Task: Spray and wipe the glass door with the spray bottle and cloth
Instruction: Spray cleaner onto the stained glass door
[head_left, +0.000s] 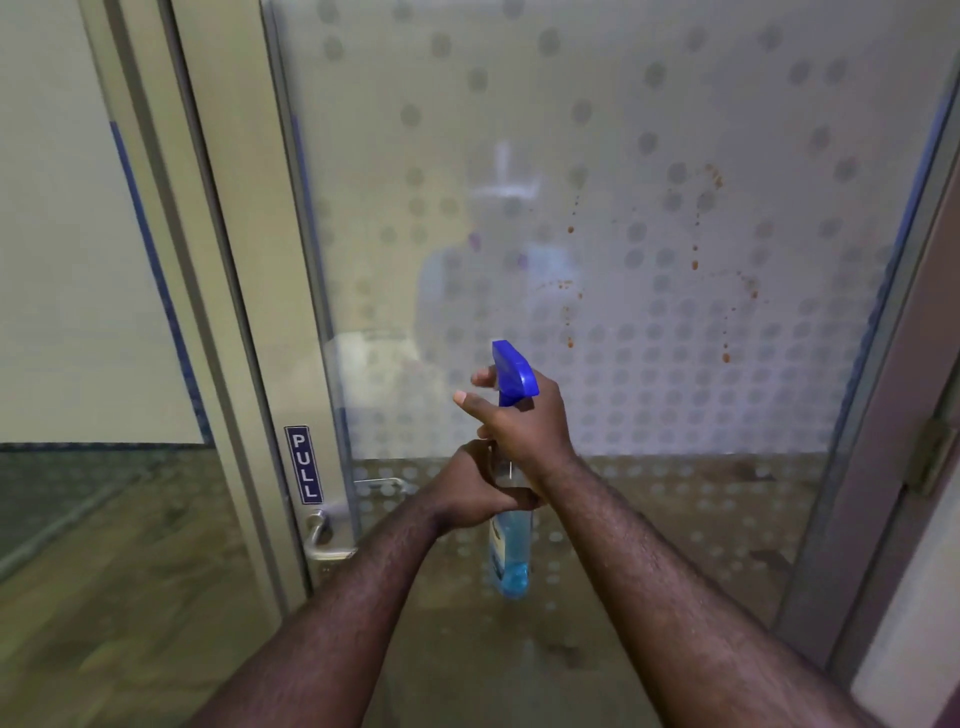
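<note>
A frosted glass door (613, 156) with a dotted pattern fills the view; brown splatter stains (695, 264) mark its middle right. Upright in front of the glass is a spray bottle (511, 551) with blue liquid and a blue trigger head. My right hand (524, 415) grips its neck just under the head, with the index finger stretched out to the left. My left hand (470, 493) wraps the bottle's body below that. The nozzle points up toward the glass. No cloth is in view.
A metal lever handle (324, 535) and a blue PULL sign (304, 464) sit on the door's left frame. A fixed glass panel (78, 260) stands to the left, a hinge (927, 457) and door frame to the right. Wood-look floor shows below.
</note>
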